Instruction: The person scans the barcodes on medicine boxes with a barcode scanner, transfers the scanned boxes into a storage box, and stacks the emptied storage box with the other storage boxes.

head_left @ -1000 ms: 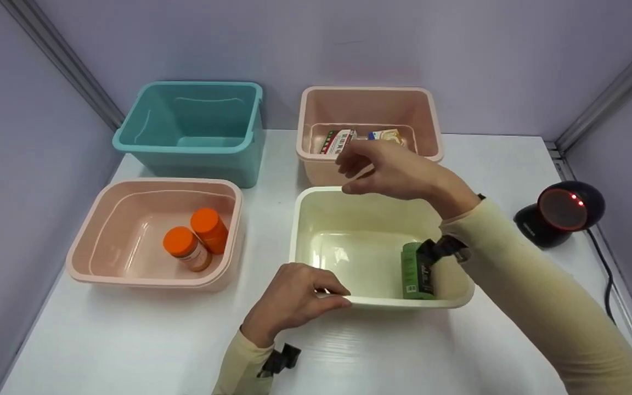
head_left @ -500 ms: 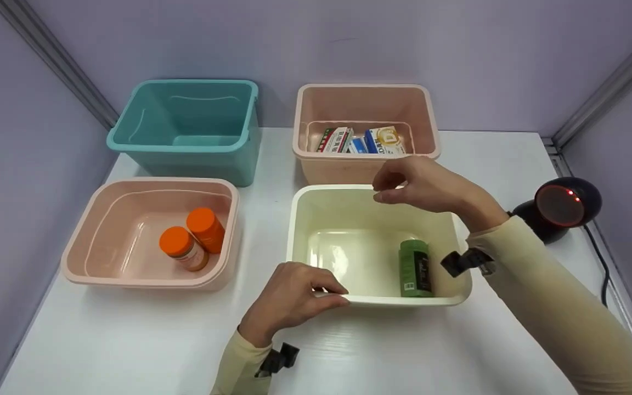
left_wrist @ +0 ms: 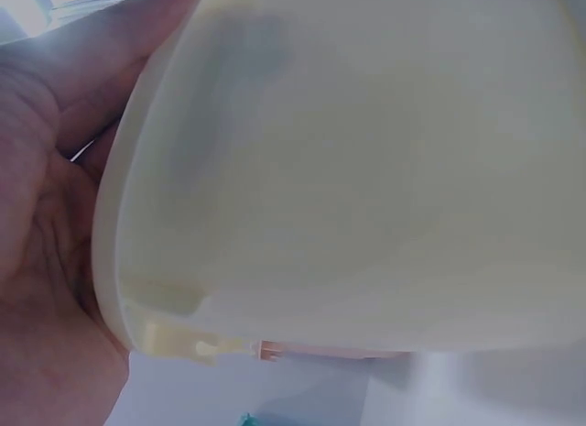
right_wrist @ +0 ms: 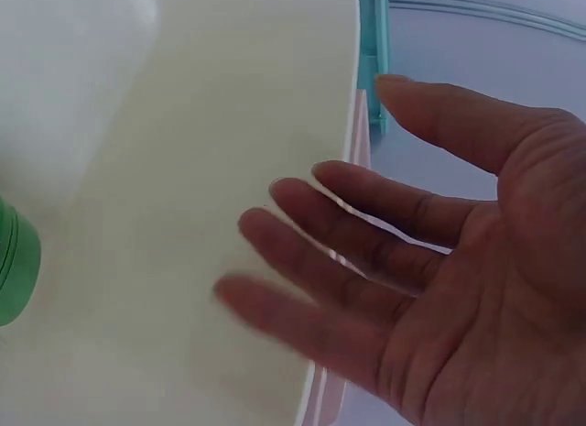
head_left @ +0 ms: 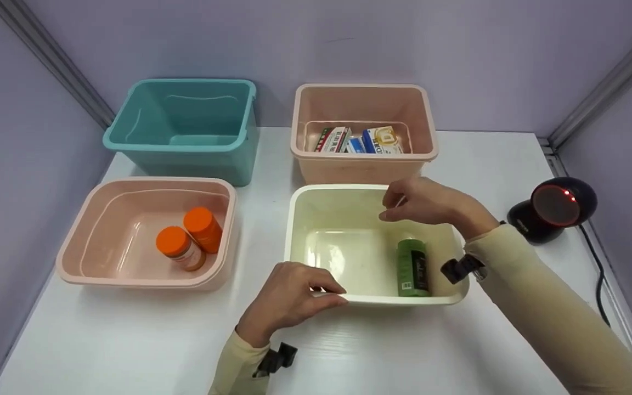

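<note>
Green bottle (head_left: 412, 267) in cream tub (head_left: 316, 192), below right hand (head_left: 423, 200).

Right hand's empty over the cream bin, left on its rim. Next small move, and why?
Probably lower the right hand onto the green bottle and close a grip on it. The hand is open and empty above the cream bin, the bottle lies just below it, and the left hand holds the near rim.

The person is wearing a pale cream long-sleeved top, its sleeves reaching down to both wrists. A small black clip-like mount (a strap fitting, by the look of it) is sitting at each cuff, just behind the bare left hand (head_left: 288, 299) and right hand (head_left: 425, 200).
</note>
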